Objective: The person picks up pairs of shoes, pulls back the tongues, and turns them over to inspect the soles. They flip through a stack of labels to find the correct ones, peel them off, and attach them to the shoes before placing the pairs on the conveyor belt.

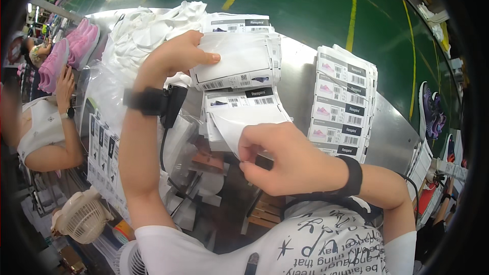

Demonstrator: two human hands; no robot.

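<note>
A thick folded strip of white shoe labels (235,61) lies on the metal table in front of me, printed with shoe pictures and barcodes. My left hand (184,51) grips its left side, thumb pressed flat on a blank white face. Just below, another part of the label strip (244,103) hangs over the table's near edge. My right hand (277,158) pinches the lower edge of a blank white sheet (239,125) there, thumb and forefinger together, and it curls down toward me. Whether this sheet is joined to the upper strip I cannot tell.
A stack of pink-shoe labels (340,102) lies to the right. Crumpled white strips (147,33) and clear plastic bags (107,86) sit left. Beyond them a co-worker's hand (65,89) touches pink shoes (53,66). A beige fan (84,219) stands lower left; dark purple shoes (433,112) stand far right.
</note>
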